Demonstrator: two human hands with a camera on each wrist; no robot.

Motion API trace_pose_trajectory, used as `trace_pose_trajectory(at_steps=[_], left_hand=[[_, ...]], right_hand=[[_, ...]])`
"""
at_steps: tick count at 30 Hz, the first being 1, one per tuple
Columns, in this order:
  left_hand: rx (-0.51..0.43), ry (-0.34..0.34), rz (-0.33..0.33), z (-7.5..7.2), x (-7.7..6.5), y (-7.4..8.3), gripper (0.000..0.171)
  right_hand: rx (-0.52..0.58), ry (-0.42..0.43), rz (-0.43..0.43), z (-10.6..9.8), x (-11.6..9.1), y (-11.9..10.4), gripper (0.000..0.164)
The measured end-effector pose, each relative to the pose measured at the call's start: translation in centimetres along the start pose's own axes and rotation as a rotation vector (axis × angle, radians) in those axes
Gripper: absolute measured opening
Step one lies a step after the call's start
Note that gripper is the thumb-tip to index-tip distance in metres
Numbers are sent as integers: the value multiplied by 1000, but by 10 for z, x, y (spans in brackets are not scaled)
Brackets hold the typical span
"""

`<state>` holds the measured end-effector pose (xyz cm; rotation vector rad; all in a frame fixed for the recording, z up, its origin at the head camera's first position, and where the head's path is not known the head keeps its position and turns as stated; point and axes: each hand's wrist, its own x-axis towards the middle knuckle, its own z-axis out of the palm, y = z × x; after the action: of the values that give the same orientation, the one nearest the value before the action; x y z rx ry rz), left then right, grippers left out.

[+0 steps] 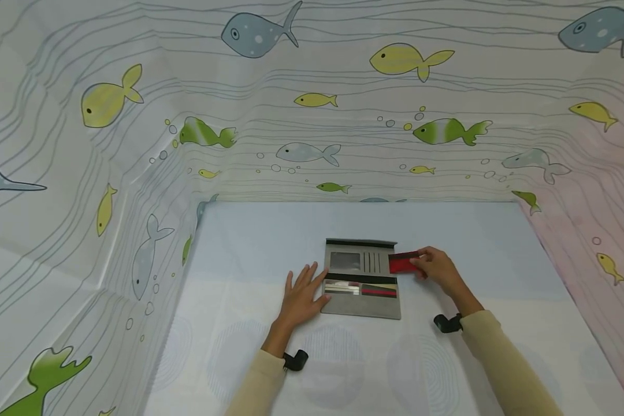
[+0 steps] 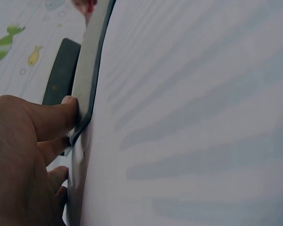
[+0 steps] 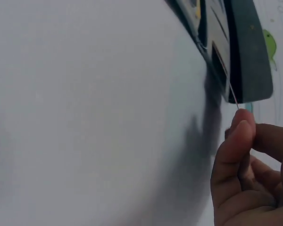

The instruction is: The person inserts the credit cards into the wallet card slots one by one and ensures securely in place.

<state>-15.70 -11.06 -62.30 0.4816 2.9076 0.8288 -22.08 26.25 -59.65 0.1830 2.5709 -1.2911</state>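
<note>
A grey wallet lies unfolded on the table, with a clear window, slots and cards tucked in its lower pocket. My left hand has its fingers spread and rests at the wallet's left edge. In the left wrist view, the left thumb touches the wallet's edge. Between thumb and fingers my right hand pinches a red card with a dark strip. The card's left end meets the wallet's upper right side; how far it is inside is hidden. Seen edge-on in the right wrist view, the card is a thin line above the right fingertips.
The table has a pale cover with blue and circle patterns. Fish-printed sheets stand up around its back and sides. A small black camera sits on each wrist, the left one and the right one.
</note>
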Motion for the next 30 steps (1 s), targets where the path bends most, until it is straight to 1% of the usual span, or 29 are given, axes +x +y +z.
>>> trace_pose_trajectory(at_steps=[3, 5, 9, 13, 16, 21, 25, 27, 30], left_hand=[[0, -2, -2, 0, 0, 0, 64], [-1, -2, 0, 0, 0, 0, 64], [-12, -3, 0, 0, 0, -1, 64], [-14, -7, 0, 1, 1, -2, 64], [3, -11, -2, 2, 1, -3, 65], [20, -16, -3, 3, 3, -4, 65], [14, -29, 6, 5, 5, -4, 65], [24, -30, 7, 5, 4, -3, 64], [34, -26, 5, 4, 4, -4, 64]], right_hand=[[36, 10, 46, 8, 0, 5, 48], [38, 41, 44, 14, -2, 6, 48], [-8, 122, 27, 23, -4, 5, 46], [-78, 182, 46, 31, -4, 0, 40], [-109, 188, 41, 38, -3, -6, 33], [-129, 155, 14, 50, -2, -15, 27], [-131, 198, 20, 60, -3, -17, 22], [-120, 216, 1, 63, -4, -17, 21], [-114, 231, -53, 68, -8, -18, 21]])
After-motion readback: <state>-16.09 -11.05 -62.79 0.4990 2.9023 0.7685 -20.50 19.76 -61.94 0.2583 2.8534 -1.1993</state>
